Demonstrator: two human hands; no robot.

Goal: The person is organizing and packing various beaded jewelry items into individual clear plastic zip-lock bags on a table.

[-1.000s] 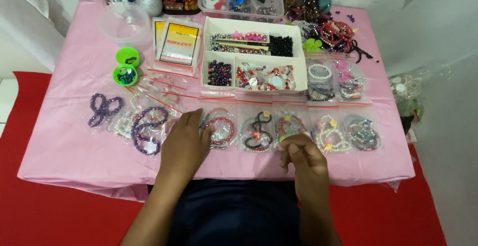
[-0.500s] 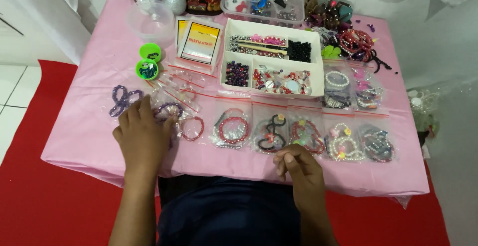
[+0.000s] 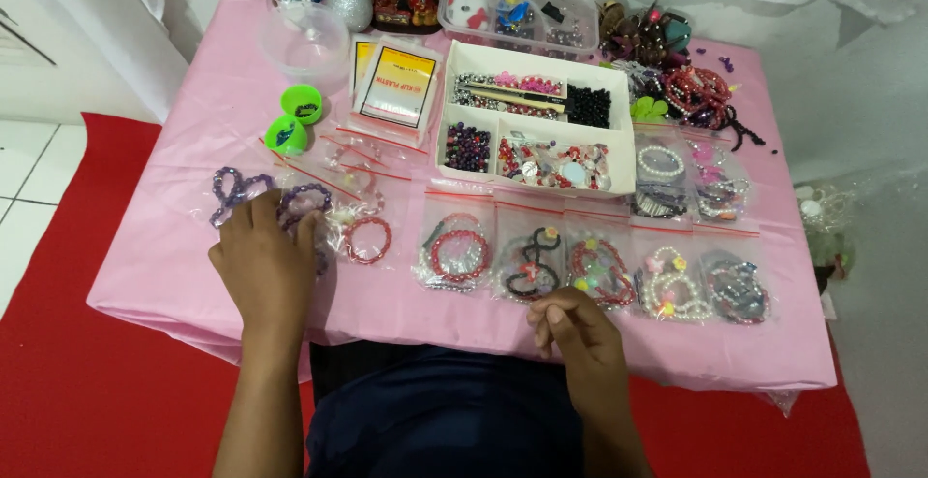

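Left hand flat on the purple bracelet bags, left of the white bead tray

The left hand [image 3: 263, 267] lies palm down on the pink tablecloth [image 3: 164, 246], fingers spread loosely and pointing away from the person, their tips resting on the bagged purple bracelets [image 3: 304, 209]. That bundle sits well to the near left of the white bead tray [image 3: 537, 120], just under and beyond the fingertips, so this hand is far the nearer one. A loose purple bracelet [image 3: 232, 193] lies just left of the fingers; a red bracelet bag [image 3: 367, 238] lies just to their right. The right hand [image 3: 577, 331] hovers at the table's near edge, in front of the tray, fingers curled into a loose fist that holds nothing visible, close to the black bracelet bag [image 3: 532, 263].
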